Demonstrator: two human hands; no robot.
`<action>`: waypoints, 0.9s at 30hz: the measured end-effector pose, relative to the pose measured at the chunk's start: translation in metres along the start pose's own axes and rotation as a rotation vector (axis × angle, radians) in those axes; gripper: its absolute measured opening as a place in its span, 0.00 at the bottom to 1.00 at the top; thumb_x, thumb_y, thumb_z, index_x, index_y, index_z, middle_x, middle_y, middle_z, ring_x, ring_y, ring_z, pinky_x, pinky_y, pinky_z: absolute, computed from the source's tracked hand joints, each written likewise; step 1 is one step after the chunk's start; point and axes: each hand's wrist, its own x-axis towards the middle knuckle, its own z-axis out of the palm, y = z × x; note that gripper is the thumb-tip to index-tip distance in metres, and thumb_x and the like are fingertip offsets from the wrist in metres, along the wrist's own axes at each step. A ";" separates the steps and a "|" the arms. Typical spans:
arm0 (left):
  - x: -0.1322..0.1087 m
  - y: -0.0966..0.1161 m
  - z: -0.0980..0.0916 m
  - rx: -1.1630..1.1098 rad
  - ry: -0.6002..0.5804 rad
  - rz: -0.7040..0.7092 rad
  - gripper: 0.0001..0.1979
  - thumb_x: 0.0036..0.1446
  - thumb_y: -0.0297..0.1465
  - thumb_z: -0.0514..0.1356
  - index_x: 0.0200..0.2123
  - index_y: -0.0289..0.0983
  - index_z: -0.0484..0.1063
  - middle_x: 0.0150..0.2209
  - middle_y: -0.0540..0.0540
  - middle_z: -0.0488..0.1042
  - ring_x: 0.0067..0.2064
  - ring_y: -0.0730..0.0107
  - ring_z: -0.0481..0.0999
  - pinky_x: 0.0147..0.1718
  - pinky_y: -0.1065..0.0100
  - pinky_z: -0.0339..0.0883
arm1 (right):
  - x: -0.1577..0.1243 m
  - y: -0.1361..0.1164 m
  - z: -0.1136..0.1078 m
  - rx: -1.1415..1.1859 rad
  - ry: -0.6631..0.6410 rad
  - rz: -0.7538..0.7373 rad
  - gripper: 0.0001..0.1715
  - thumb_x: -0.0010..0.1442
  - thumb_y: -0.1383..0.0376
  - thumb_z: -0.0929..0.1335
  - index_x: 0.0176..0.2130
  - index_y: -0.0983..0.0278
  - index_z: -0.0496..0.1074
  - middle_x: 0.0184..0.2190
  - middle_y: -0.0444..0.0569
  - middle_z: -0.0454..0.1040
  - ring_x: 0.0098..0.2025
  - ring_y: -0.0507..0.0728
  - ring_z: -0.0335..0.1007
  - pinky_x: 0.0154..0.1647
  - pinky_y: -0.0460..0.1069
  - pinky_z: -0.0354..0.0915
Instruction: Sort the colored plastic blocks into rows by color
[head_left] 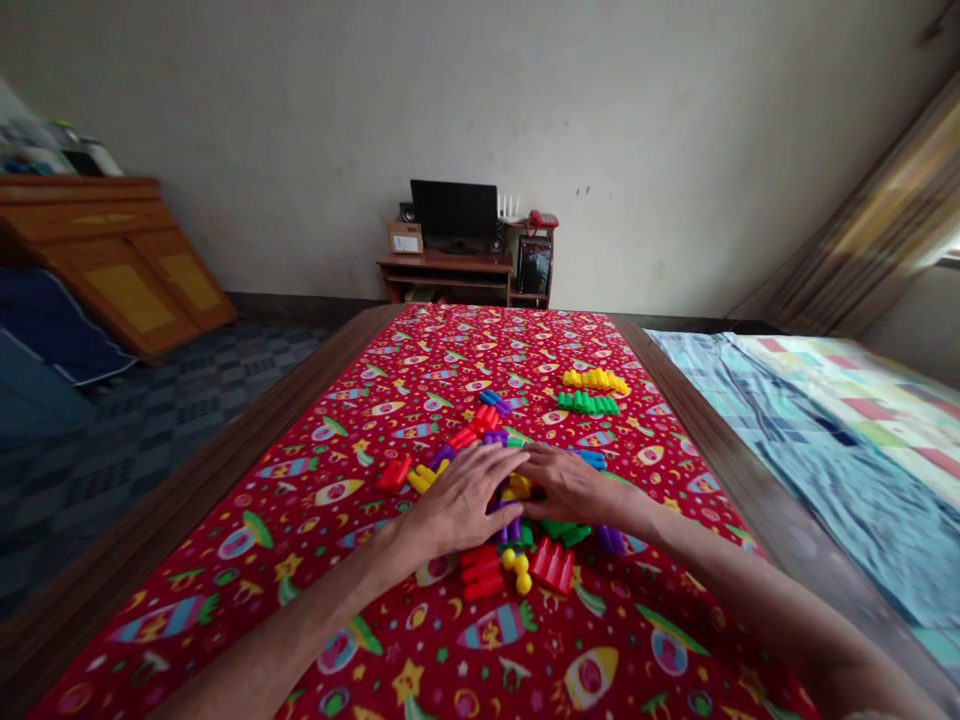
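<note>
A pile of colourful plastic toy blocks lies on the red patterned cloth. My left hand (469, 498) rests over the pile's left part, fingers stretched out, its thumb apart beside a purple block (510, 518). From the other side my right hand (571, 484) reaches over the pile, fingers extended toward the left one. The fingertips nearly meet above a yellow block (517, 488). Red blocks (553, 566) and a yellow knobbed piece (517, 570) lie just in front. What is under the palms is hidden.
A yellow row of blocks (596, 380) and a green row of blocks (589, 403) lie farther back on the tablecloth (480, 345). A bed (817, 470) stands along the right side. Beyond the table's far end is a desk with a monitor (454, 212); a wooden cabinet (127, 265) is left.
</note>
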 end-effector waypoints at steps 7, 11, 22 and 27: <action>0.003 -0.029 0.007 0.099 0.102 -0.123 0.13 0.60 0.31 0.57 0.47 0.37 0.72 0.49 0.41 0.75 0.52 0.57 0.72 0.53 0.55 0.67 | 0.013 0.014 0.009 0.048 0.074 0.240 0.14 0.56 0.67 0.69 0.44 0.65 0.73 0.36 0.51 0.77 0.35 0.55 0.72 0.35 0.46 0.63; 0.003 -0.041 0.002 0.151 0.108 -0.147 0.10 0.58 0.30 0.58 0.44 0.36 0.73 0.46 0.42 0.75 0.49 0.57 0.73 0.50 0.55 0.69 | 0.018 0.023 0.003 0.119 0.210 0.362 0.09 0.58 0.64 0.68 0.40 0.65 0.74 0.29 0.47 0.76 0.31 0.53 0.70 0.31 0.45 0.59; 0.008 -0.013 0.004 -0.077 0.237 -0.138 0.21 0.62 0.36 0.56 0.57 0.37 0.61 0.53 0.39 0.72 0.55 0.58 0.72 0.53 0.58 0.68 | 0.048 0.008 -0.006 0.377 0.488 0.424 0.21 0.69 0.56 0.54 0.48 0.63 0.69 0.28 0.46 0.73 0.29 0.54 0.70 0.31 0.47 0.63; 0.009 -0.018 0.012 -0.121 0.297 -0.229 0.22 0.55 0.30 0.61 0.53 0.38 0.65 0.48 0.42 0.75 0.48 0.58 0.77 0.46 0.60 0.72 | 0.051 -0.014 0.008 0.309 0.377 0.389 0.24 0.70 0.58 0.53 0.58 0.60 0.64 0.34 0.50 0.76 0.38 0.57 0.75 0.39 0.50 0.67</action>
